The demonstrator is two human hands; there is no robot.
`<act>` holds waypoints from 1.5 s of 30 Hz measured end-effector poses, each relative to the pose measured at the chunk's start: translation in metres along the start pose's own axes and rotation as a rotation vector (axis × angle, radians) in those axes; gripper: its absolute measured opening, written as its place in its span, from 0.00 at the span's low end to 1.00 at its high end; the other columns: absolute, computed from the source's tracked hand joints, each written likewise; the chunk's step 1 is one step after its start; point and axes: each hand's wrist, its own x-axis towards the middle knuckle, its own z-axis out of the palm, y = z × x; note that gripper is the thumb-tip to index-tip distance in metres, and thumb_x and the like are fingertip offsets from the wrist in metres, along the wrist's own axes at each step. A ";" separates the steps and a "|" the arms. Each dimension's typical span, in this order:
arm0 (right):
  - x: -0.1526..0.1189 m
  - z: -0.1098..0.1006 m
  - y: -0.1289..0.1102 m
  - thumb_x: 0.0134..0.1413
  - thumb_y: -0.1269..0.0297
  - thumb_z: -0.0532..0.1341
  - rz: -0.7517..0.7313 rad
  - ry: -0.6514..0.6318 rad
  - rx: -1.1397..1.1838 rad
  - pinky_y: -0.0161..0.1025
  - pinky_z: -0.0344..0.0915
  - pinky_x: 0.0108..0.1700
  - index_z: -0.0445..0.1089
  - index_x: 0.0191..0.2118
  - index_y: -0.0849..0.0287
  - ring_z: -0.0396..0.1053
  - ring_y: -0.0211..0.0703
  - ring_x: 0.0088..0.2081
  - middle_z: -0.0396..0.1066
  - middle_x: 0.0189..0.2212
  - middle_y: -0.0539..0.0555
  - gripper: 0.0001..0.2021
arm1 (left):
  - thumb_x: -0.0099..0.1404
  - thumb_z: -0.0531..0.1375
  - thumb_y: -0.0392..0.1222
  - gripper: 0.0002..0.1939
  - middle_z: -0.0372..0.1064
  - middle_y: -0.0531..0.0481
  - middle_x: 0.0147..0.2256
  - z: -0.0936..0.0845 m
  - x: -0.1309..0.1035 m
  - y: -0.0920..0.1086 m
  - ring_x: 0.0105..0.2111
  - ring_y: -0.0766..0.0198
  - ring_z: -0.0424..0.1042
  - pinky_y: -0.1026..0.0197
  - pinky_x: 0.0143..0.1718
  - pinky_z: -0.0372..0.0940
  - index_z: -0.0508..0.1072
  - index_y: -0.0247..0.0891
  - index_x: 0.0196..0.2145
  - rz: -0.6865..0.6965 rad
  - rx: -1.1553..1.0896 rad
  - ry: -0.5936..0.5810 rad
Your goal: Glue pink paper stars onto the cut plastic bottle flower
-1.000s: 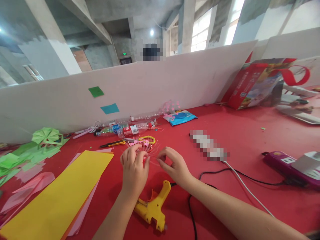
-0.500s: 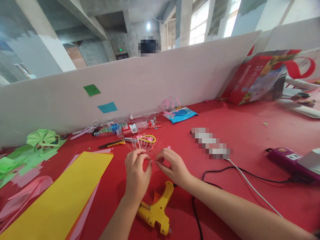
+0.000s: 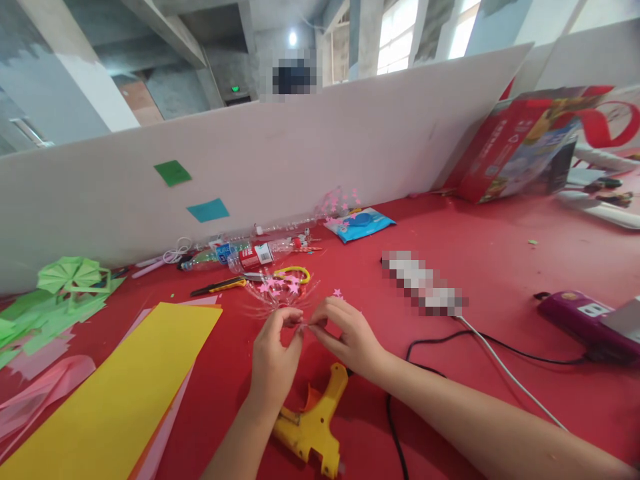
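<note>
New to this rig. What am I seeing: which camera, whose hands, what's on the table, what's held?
No machine here: these are one person's bare left hand and right hand, seen by a camera on their head looking forward and down. Both seem to pinch something tiny, too small to identify. Just beyond is a clear fringed piece with pink stars. On the red table lie a yellow glue gun, yellow paper to the left, and plastic bottles and a blue packet further back.

Pink stars [image 3: 293,288], yellow glue gun [image 3: 314,430], red tabletop [image 3: 480,260]; yellow paper [image 3: 120,387], green scraps [image 3: 60,320], blue packet [image 3: 367,228]
</note>
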 end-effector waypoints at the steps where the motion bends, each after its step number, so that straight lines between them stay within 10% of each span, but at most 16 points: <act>1: 0.000 0.000 0.001 0.60 0.70 0.55 0.003 -0.011 0.000 0.35 0.64 0.32 0.65 0.32 0.57 0.65 0.39 0.29 0.67 0.26 0.52 0.06 | 0.58 0.58 0.33 0.09 0.74 0.49 0.37 0.000 0.000 -0.001 0.39 0.61 0.74 0.57 0.44 0.67 0.70 0.41 0.37 0.000 -0.011 -0.003; 13: -0.002 -0.003 0.006 0.63 0.71 0.52 -0.269 -0.058 -0.252 0.37 0.61 0.32 0.66 0.35 0.58 0.63 0.42 0.29 0.71 0.28 0.55 0.07 | 0.58 0.55 0.31 0.13 0.74 0.48 0.41 0.004 -0.004 -0.002 0.42 0.61 0.73 0.57 0.47 0.67 0.71 0.39 0.41 -0.009 -0.050 -0.035; 45: -0.003 0.000 0.008 0.62 0.71 0.53 -0.198 -0.008 -0.274 0.37 0.60 0.32 0.65 0.34 0.58 0.63 0.40 0.30 0.70 0.28 0.53 0.06 | 0.60 0.55 0.33 0.08 0.76 0.50 0.39 0.003 -0.008 -0.002 0.41 0.62 0.75 0.60 0.44 0.69 0.72 0.41 0.36 0.062 -0.003 -0.023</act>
